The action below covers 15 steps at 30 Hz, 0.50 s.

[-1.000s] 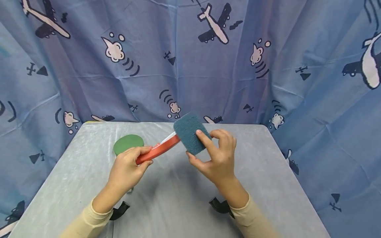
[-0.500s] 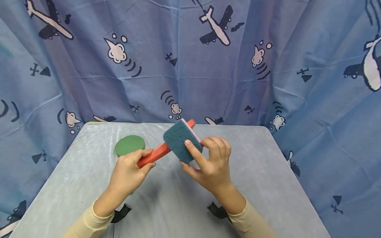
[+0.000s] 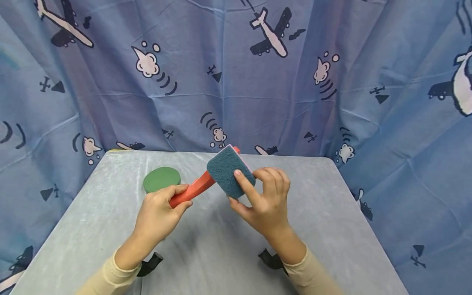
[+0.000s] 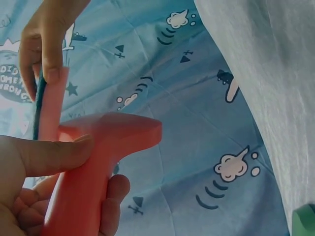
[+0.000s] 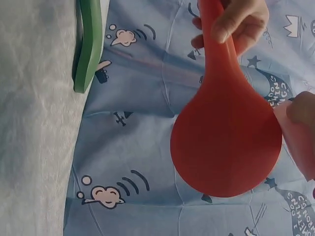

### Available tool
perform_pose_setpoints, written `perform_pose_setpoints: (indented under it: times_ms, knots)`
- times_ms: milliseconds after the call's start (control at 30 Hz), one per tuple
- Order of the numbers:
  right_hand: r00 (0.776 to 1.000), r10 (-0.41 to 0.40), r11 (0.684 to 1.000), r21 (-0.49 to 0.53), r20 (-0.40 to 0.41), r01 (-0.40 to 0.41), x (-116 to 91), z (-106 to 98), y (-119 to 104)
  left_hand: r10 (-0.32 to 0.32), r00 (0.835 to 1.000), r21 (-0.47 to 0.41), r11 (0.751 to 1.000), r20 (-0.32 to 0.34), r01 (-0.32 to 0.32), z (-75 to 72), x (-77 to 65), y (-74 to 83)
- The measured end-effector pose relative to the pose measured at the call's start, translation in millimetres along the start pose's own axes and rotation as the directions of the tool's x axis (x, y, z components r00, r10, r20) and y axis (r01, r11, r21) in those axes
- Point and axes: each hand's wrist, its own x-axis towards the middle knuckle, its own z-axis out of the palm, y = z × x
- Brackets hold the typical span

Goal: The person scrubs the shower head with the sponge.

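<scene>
My left hand [image 3: 158, 213] grips the handle of a red tool [image 3: 197, 187] between thumb and fingers. In the right wrist view the tool has a broad, smooth, round head [image 5: 226, 142]; its exact kind is unclear. My right hand [image 3: 267, 200] pinches a scrub sponge [image 3: 228, 170] by its edges, forefinger lying on the blue-green scouring face. The pink foam side [image 4: 53, 105] is turned toward the red tool. From the head view the sponge covers most of the tool's head; whether they touch is hard to tell. Both are held above the table.
A green round, flat-topped object [image 3: 161, 179] stands on the grey cloth-covered table [image 3: 313, 213], behind my left hand. A blue curtain with printed planes [image 3: 239, 82] hangs behind and beside the table. Black curved pieces [image 3: 150, 264] sit at both wrists.
The sponge moves down and left across the red tool's head, then slightly back up and right. The tool's white inner side has turned out of sight. Both grips stay the same.
</scene>
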Motion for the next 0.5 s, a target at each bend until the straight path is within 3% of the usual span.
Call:
perform_pose_setpoints:
  times_ms: [67,233,300,433,500]
  knots:
    - [1.000,-0.026,1.000,-0.002,-0.004,0.026,-0.4,0.9,-1.0,0.016,1.000,0.011,1.000,-0.005,-0.016,0.0,0.7,0.7]
    - [0.975,-0.211,0.977,0.004,0.075,0.211,-2.8,4.4,-7.4,0.054,0.998,0.026,0.998,-0.015,-0.054,0.5,0.4,2.3]
    - [0.982,-0.177,0.984,-0.006,0.063,0.177,-2.7,3.0,-5.7,0.054,0.998,0.027,0.998,-0.015,-0.053,0.6,-0.4,3.1]
    - [1.000,-0.015,1.000,-0.024,-0.008,0.015,-1.7,-3.6,1.4,0.044,0.999,0.045,0.998,-0.016,-0.044,2.1,-1.6,4.9]
    - [1.000,-0.016,1.000,-0.021,-0.003,0.016,-1.4,-4.4,0.6,0.060,0.998,0.061,0.996,-0.021,-0.058,2.4,-1.7,5.0]
